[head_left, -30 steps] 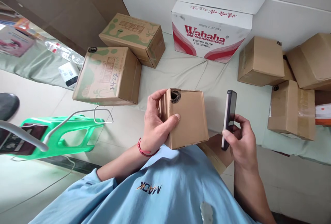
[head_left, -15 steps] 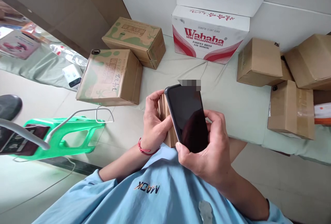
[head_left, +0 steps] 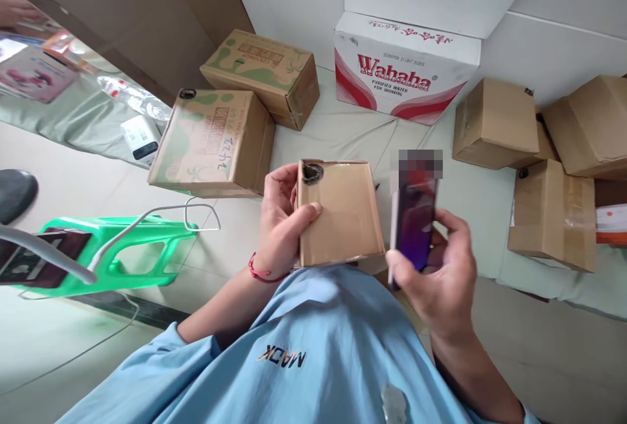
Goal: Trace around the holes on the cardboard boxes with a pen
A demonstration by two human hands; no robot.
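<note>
A small brown cardboard box is held close to the front of a light blue shirt. My left hand grips its left side, thumb on the face turned towards me and the other fingers mostly hidden behind. A dark, ragged hole or patch marks the upper left corner of that face. To the right, clear of the box, my right hand is closed around a smartphone, with the thumb at its lower left edge. The phone is upright and turned partly sideways, with a purple glow on its screen.
Two printed cartons stand on the green-covered surface to the left. A white Wahaha carton stands against the wall. Several brown boxes are grouped at the right. A green plastic stool with a white cable is at lower left.
The phone has moved right, off the front of the box, and turned partly edge-on. The box's broad face has turned towards me and now shows, still in my left hand.
</note>
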